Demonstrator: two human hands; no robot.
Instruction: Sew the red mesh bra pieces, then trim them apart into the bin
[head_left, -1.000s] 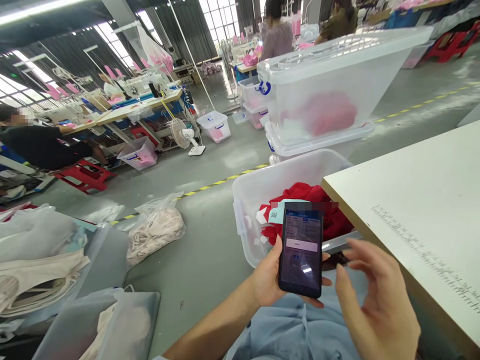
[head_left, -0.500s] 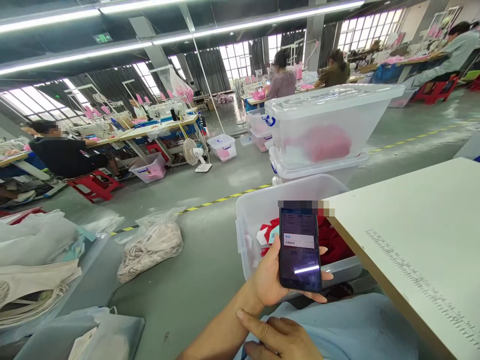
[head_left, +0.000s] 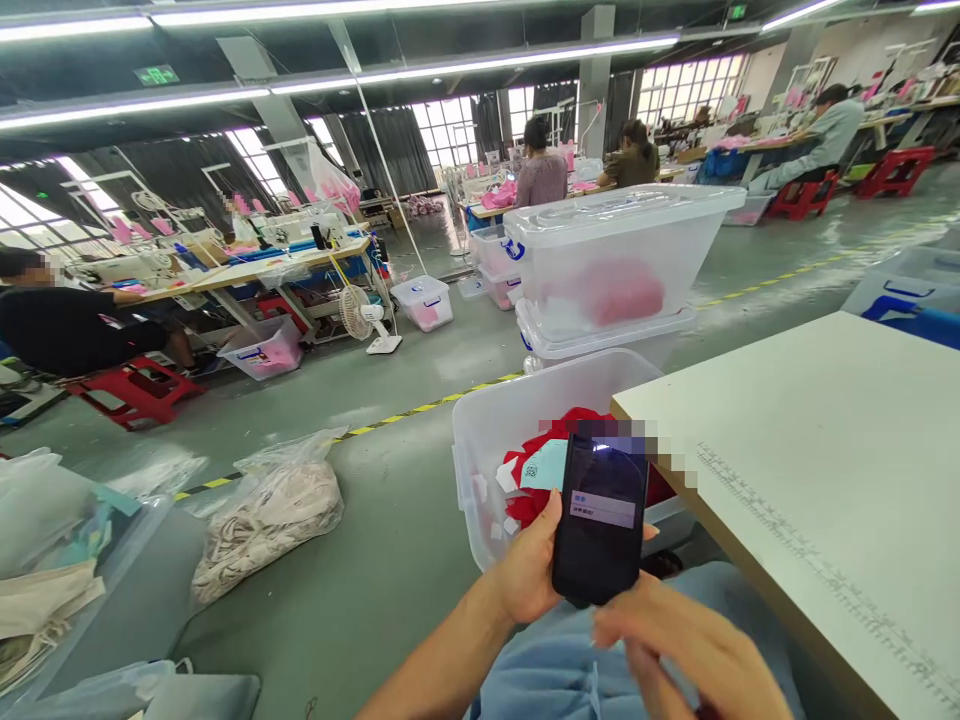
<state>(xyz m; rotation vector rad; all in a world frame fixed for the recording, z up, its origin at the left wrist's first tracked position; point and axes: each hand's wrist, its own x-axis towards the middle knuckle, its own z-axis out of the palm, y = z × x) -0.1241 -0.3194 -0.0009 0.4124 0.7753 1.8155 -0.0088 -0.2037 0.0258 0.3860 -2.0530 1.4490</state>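
My left hand (head_left: 527, 568) is wrapped round a black smartphone (head_left: 600, 555), its thumb along the near left edge. A pale message box shows on the dark screen. Just below the phone's lower right corner is my right hand (head_left: 679, 640), blurred by motion, with nothing seen in it and its fingers partly apart. Behind the phone stands a clear plastic bin (head_left: 480, 420) with red fabric (head_left: 577, 420) inside. A light green paper slip (head_left: 547, 466) with a square code lies on the fabric, partly hidden by the phone.
To my right is a white tabletop (head_left: 817, 430) with ruler marks. Stacked lidded bins (head_left: 622, 250) stand ahead. A bag of cream cords (head_left: 277, 520) lies on the floor, left of centre. Several people sit at sewing tables farther off, near a fan (head_left: 364, 315).
My right hand has moved from my left forearm up and right to the phone's lower edge. The view has turned right, and more of the green slip shows.
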